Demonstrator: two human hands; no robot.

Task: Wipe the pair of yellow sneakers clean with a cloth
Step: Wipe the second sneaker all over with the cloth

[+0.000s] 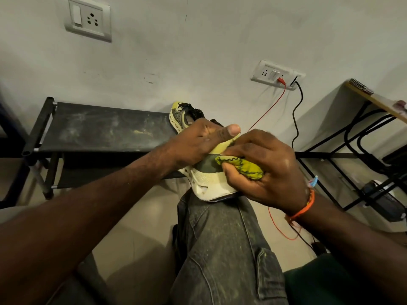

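Note:
One yellow sneaker (211, 181) with a thick pale sole rests on my raised knee, heel end toward me. My left hand (198, 144) grips its upper from the left, thumb stretched over the top edge. My right hand (262, 170) holds a bunched yellow cloth (242, 167) with dark wavy stitching and presses it against the grey panel on the sneaker's side. The second yellow sneaker (184, 116), with black laces, lies on the black shoe rack behind my hands, partly hidden by them.
A low black shoe rack (97, 128) stands against the white wall. My jeans-clad leg (220, 249) fills the bottom centre. Red and black cables (296, 119) hang from a wall socket. A wooden desk (378, 102) with black metal legs stands at right.

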